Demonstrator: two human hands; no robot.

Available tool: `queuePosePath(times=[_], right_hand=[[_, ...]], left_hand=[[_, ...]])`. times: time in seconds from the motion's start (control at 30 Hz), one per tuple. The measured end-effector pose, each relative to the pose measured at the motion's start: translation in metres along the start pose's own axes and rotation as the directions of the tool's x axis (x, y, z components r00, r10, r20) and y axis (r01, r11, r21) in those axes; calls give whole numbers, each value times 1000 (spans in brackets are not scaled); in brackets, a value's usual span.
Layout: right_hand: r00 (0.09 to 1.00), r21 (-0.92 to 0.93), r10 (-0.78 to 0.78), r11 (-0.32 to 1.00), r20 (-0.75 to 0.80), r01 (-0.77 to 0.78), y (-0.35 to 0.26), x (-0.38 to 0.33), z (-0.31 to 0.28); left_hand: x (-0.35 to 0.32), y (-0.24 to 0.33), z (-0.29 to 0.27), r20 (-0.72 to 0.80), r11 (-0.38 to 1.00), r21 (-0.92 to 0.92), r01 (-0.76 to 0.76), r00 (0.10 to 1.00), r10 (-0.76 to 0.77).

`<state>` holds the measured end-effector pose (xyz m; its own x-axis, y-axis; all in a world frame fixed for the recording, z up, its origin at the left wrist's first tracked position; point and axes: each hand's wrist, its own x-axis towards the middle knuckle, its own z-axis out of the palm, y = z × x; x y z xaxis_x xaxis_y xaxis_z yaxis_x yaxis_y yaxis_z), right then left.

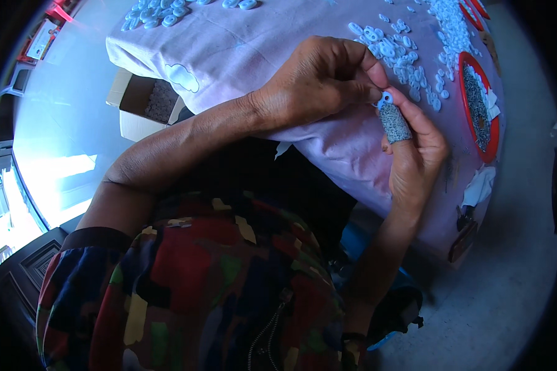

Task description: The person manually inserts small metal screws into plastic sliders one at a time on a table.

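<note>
The tabletop (241,37) carries a pale pink-lilac cloth, which hangs in folds over the near edge and bears a cloud motif toward the left. A box (136,128), open-topped, stands beside the left edge, below cloth level; small pale contents lie inside, their kind not discernible. A red tray (492,151) lies at the right edge, holding a grey speckled mass with white scraps on top.

White pieces (405,59), loose and mostly oval, lie heaped just beyond the hands. A second heap (452,28) of smaller white bits lies farther off, and a third group (155,13), of ovals, occupies the far left.

The left hand (315,80) extends across the cloth, thumb and forefinger drawn nearly together at the piece; whether they grip it cannot be told. The right hand (424,139) is raised, fingers clamped on the piece. A grey speckled cover (395,123) encloses its thumb. The white piece (387,98), holed, sits at the tip of that thumb, above the cloth, between both hands.
</note>
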<state>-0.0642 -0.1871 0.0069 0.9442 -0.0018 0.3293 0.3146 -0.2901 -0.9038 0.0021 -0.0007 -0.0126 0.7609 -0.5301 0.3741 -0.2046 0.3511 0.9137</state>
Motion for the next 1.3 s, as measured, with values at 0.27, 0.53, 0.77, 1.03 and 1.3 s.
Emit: queuePosePath(times=[0.27, 0.53, 0.77, 1.03, 1.3], right_hand=[[999, 82, -3, 997, -42, 7, 0, -2, 4], [998, 152, 2, 988, -70, 9, 2, -3, 0], [998, 153, 2, 988, -69, 8, -1, -5, 2], [997, 125, -26, 992, -68, 35, 2, -4, 3], [996, 0, -50, 999, -79, 50, 1, -2, 6]], left_hand=[[1, 2, 3, -46, 1000, -7, 11, 999, -11], [5, 4, -6, 64, 977, -108, 183, 982, -177], [6, 3, -8, 76, 973, -126, 195, 979, -187], [3, -1, -6, 46, 978, -141, 155, 988, -150], [2, 5, 3, -45, 980, -97, 171, 983, -176]])
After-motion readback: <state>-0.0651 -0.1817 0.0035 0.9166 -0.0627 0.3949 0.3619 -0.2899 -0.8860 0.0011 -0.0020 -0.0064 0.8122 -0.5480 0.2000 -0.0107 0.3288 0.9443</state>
